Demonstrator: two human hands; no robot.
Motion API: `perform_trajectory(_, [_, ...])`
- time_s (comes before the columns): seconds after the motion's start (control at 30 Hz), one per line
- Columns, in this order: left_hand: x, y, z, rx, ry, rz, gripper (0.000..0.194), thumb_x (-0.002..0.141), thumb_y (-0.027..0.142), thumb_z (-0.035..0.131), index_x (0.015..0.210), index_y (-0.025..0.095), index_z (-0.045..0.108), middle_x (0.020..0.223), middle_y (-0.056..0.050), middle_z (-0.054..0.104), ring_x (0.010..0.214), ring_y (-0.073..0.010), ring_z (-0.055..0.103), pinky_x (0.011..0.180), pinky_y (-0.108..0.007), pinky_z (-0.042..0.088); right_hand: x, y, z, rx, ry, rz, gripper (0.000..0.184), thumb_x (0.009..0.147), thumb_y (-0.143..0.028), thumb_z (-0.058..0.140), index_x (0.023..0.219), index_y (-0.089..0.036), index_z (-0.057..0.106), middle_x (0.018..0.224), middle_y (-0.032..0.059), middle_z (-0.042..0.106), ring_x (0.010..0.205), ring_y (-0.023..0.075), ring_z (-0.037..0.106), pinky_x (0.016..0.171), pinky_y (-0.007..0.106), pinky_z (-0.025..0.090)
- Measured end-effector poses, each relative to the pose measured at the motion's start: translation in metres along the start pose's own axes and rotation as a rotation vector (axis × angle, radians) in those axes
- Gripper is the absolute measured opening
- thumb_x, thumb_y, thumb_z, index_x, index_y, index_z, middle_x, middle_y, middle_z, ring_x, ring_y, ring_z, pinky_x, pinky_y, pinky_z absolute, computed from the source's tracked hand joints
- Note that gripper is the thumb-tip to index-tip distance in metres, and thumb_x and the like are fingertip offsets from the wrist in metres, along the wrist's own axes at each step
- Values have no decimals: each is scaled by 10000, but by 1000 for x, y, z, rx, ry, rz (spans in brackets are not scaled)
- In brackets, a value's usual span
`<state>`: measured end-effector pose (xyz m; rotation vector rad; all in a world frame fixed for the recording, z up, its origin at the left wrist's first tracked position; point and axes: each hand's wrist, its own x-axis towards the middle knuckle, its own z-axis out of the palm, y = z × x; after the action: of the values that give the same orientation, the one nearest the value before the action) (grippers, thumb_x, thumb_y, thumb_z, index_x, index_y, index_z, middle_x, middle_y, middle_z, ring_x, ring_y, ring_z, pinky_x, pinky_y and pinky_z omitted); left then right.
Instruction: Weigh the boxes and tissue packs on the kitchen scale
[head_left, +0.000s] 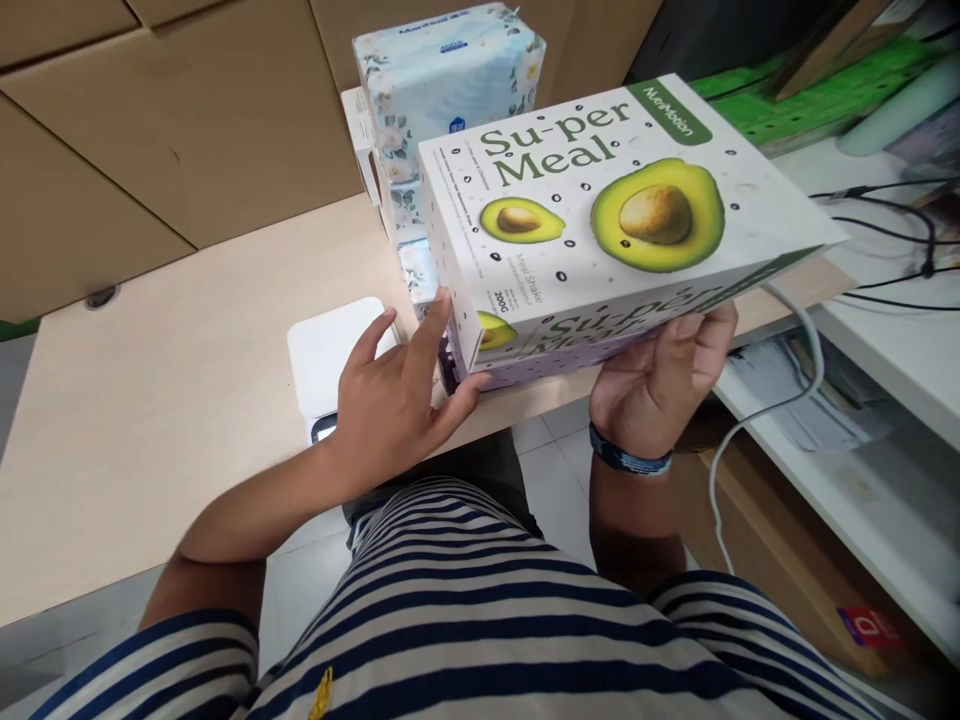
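Observation:
A white meal shake box (637, 210) with avocado pictures lies flat, label up, on top of a purple box (540, 368) of which only a strip shows. My right hand (664, 375) grips the white box's lower front edge, thumb in front and fingers curled, partly hidden. At the left end, my left hand (397, 390) has its fingers spread. Its index finger and thumb are at the near left corner of the boxes. Left of that hand is a white scale-like device (337, 350) with a small dark display, partly covered by the hand.
Light blue floral tissue packs (450, 85) are stacked behind the boxes. Brown cartons (172, 120) line the back of the wooden table (150, 330). To the right, black cables (892, 220) and a white cord (810, 370) hang by a white shelf (900, 330).

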<state>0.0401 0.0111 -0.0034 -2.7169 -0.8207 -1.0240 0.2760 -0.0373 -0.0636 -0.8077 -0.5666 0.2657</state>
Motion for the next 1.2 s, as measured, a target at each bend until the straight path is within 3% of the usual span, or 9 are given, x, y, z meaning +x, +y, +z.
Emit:
perform_trajectory(0.3, [1,-3,-3,41,28,50,516,1123,592,587,1445,192,640,810,6,813,690,-215,785,1161,-469,607,1,2,-2,21,16,-39,498,774,-600,908,1066,-243,721,1434,48,729,1578,274,578,1382,598,448])
perform_trajectory(0.4, [5,-1,-4,21,46,60,467,1122,587,600,1334,182,697,823,-11,822,773,-235,796,1077,-447,622,2,5,-3,7,21,-53,474,795,-589,887,1057,-234,712,1452,57,714,1606,275,548,1381,595,448])
perform_trajectory(0.6, [11,2,-9,-55,28,51,394,1111,531,639,1226,169,744,707,2,763,710,-234,734,934,-419,605,4,11,-8,2,36,-82,452,789,-553,867,1050,-226,695,1502,69,682,1647,277,499,1385,584,441])
perform_trajectory(0.73, [11,0,-11,-134,-6,14,340,1114,490,641,1202,182,755,721,9,770,725,-219,746,976,-429,595,5,14,-10,22,67,-56,517,754,-557,890,1106,-228,703,1527,67,670,1647,277,498,1393,583,433])
perform_trajectory(0.9, [10,-2,-11,-182,-29,5,324,1098,489,680,1245,208,744,721,26,766,708,-205,755,981,-453,626,6,16,-12,15,41,-66,441,790,-538,864,1058,-228,700,1516,70,668,1667,285,475,1387,585,435])
perform_trajectory(1.2, [9,-3,-9,-181,-10,12,401,1095,526,687,1310,189,722,706,12,763,685,-214,769,969,-492,660,4,7,-6,-7,38,-40,523,746,-623,906,1057,-241,731,1459,48,714,1576,304,584,1401,608,419])
